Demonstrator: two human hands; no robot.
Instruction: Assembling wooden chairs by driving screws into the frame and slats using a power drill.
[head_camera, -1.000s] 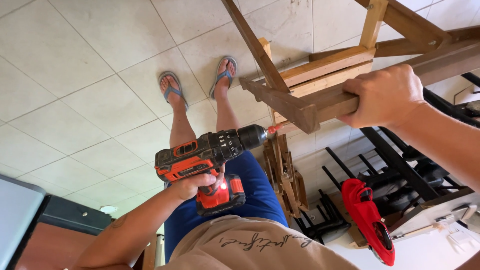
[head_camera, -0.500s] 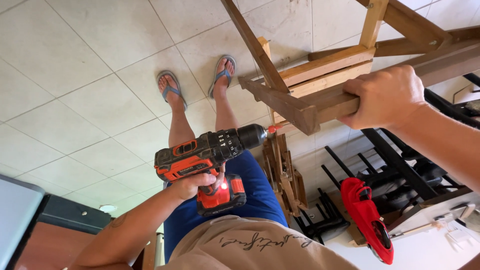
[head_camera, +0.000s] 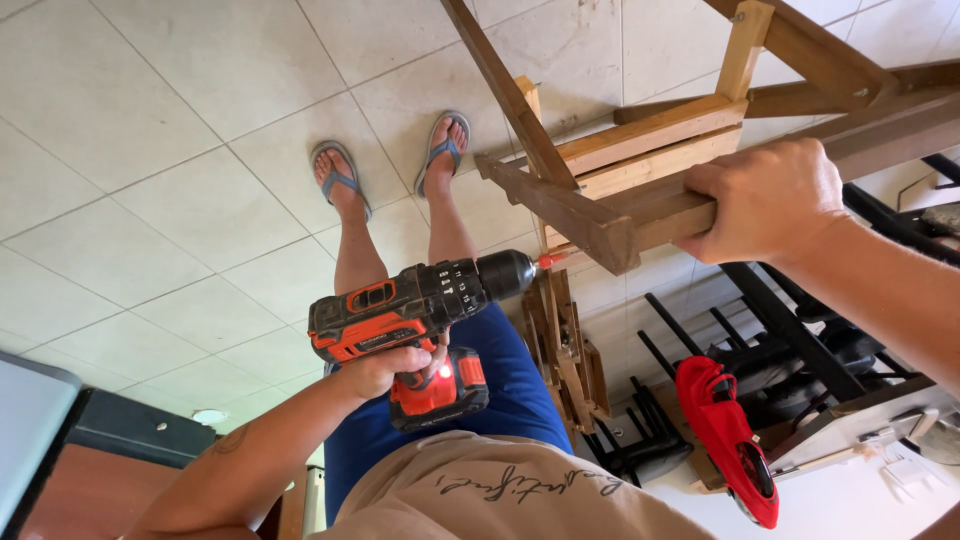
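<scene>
left hand gripping orange-black cordless drill, bit tip touching end of wooden frame; right hand clasping frame rail beside drill tip; red shoe lying below frame.

Red toy car, tiled floor, black racks

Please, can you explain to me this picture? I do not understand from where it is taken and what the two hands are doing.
The camera sits on the person's head and looks down, so you see their own body, legs and sandalled feet on the tiled floor. The left hand grips an orange and black cordless drill, its tip pointing at a wooden frame. The right hand holds that frame by one rail. Lower right, a red shoe-like object lies beside dark racks.
</scene>
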